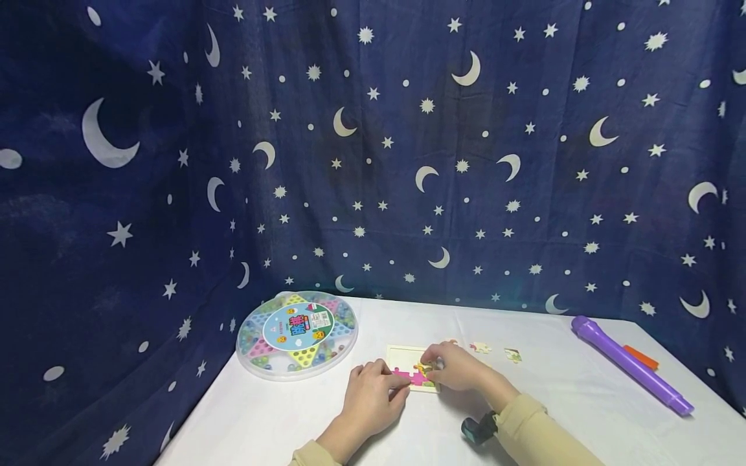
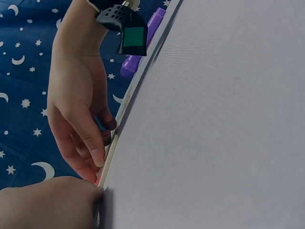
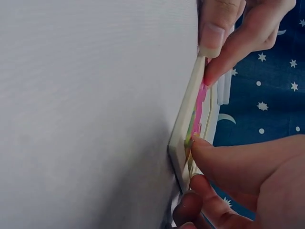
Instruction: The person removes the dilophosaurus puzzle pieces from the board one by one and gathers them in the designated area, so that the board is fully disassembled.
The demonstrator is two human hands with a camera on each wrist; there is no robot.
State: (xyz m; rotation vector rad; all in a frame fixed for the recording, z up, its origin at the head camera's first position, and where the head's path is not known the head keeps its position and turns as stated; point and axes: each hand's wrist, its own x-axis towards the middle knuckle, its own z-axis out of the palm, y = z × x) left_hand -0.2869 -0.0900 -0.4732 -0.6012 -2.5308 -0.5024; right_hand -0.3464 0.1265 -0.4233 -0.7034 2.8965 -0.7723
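A small jigsaw puzzle tray (image 1: pixel 402 350) with a pale rim lies on the white table, with pink puzzle pieces (image 3: pixel 202 100) in its near part. My left hand (image 1: pixel 373 396) holds the near left edge. In the right wrist view its thumb (image 3: pixel 212 40) is against the rim and its index finger touches the pink pieces. At the tray's right side my right hand (image 1: pixel 457 366) pinches a yellowish puzzle piece (image 1: pixel 423 369), mostly covered by the fingers. Loose puzzle pieces (image 1: pixel 481 347) lie beyond the right hand, one greenish piece (image 1: pixel 513 355) farther right.
A round clear Chinese checkers box (image 1: pixel 297 335) with marbles stands at the left. On the right lie a long purple wand-like stick (image 1: pixel 629 364) and an orange object (image 1: pixel 641 356). A dark wrist camera (image 1: pixel 479 430) sits under the right wrist. A starry curtain (image 1: pixel 396 162) closes off the back.
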